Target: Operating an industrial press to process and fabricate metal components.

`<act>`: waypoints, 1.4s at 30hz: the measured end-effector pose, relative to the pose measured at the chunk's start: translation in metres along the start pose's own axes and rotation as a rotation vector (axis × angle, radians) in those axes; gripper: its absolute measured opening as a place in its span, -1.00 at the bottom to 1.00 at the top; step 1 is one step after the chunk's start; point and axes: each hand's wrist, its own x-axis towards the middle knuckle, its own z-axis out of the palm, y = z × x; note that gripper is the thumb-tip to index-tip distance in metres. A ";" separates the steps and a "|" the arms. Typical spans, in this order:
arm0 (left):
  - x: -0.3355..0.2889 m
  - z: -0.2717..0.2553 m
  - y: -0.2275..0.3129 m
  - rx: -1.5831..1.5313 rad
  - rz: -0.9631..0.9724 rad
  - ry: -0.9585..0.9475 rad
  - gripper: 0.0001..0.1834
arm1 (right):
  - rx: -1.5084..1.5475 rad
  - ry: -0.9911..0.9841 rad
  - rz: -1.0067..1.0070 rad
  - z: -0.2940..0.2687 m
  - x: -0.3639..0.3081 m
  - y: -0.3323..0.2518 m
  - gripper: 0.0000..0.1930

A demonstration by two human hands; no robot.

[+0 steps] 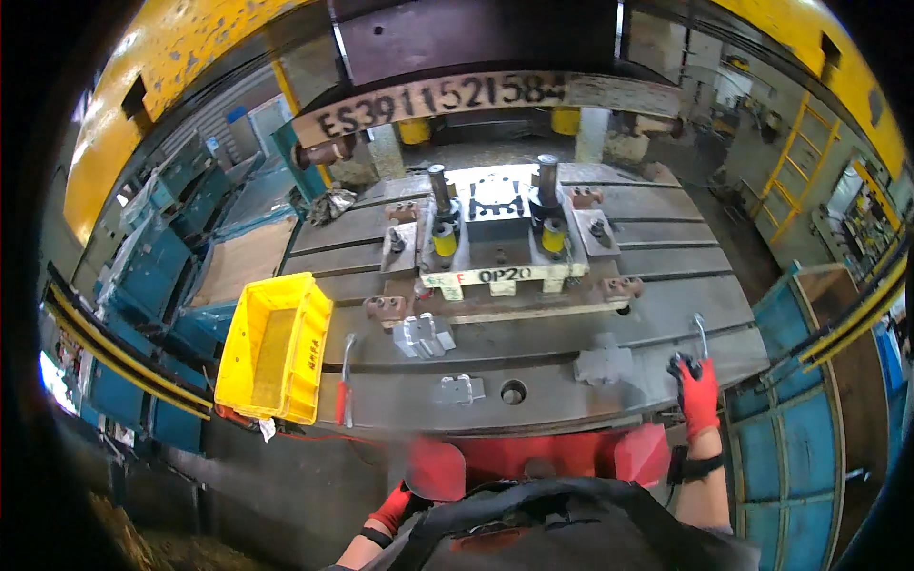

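My right hand (pixel 700 398), in a red glove with dark fingertips, is closed at the right end of the press bed (pixel 666 357). A bent metal hook tool (pixel 703 335) sticks out from it; its handle is hidden in the glove. My left hand (pixel 388 512), also red-gloved, is low beside the left guard (pixel 438 469) of a red control box (pixel 533 452); its fingers are hidden. Grey metal parts lie on the bed: a stack (pixel 424 336) left of centre, one flat piece (pixel 460 389) nearer me, and a blurred group (pixel 605 364) to the right.
A die set (pixel 500 243) with two guide posts stands clamped mid-bed. At the left edge sits a yellow bin (pixel 309 366), beside a red-handled hook tool (pixel 344 395). A wooden board (pixel 428 105) spans the back. Blue frames (pixel 790 419) stand at the right.
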 end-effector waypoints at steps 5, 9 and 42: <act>-0.006 0.005 0.015 0.039 0.012 -0.051 -0.51 | -0.086 0.195 0.467 -0.038 -0.084 0.120 -0.57; -0.007 0.001 0.021 0.092 0.002 -0.090 -0.50 | -0.049 -0.104 0.638 -0.003 -0.156 0.204 -0.47; 0.101 -0.102 -0.143 1.456 0.755 -0.170 -0.46 | 0.424 -0.156 0.532 0.041 -0.160 0.294 -0.35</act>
